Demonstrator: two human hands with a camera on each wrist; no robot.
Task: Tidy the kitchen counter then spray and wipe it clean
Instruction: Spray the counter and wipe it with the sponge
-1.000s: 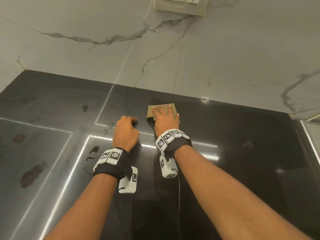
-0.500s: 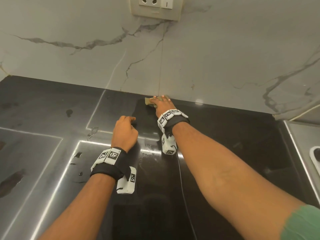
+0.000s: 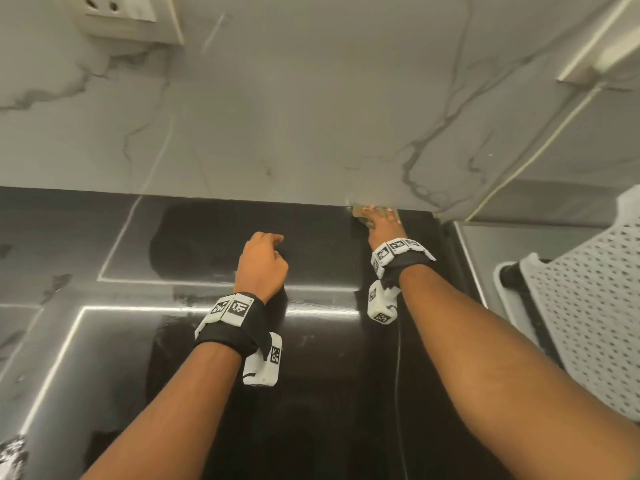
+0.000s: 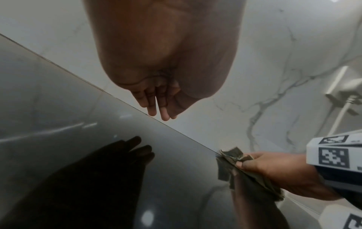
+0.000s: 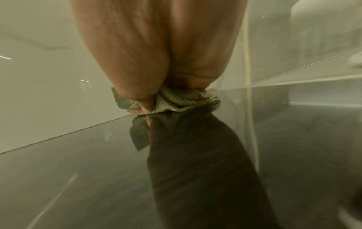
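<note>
A folded greenish cloth [image 3: 360,216] lies at the back edge of the glossy black counter [image 3: 322,358], where it meets the marble backsplash [image 3: 311,116]. My right hand [image 3: 379,218] presses down on it and grips it. In the right wrist view the cloth [image 5: 176,100] is bunched under the palm, with the thumb [image 5: 146,106] on it. My left hand [image 3: 268,242] is over the counter to the left, fingers loosely curled and holding nothing. In the left wrist view the left hand's fingers [image 4: 156,106] hang free above the counter, and the cloth [image 4: 235,155] shows at the right.
A white perforated rack [image 3: 588,306] stands at the right past a steel rim [image 3: 467,251]. A wall socket [image 3: 117,15] is at the top left. A white cable [image 3: 540,147] runs down the wall. Wet smears [image 3: 55,285] mark the counter's left side.
The right hand pushed the cloth to the back edge, then slid it right along the backsplash towards the corner. The left hand drifted right with it and still holds nothing.
</note>
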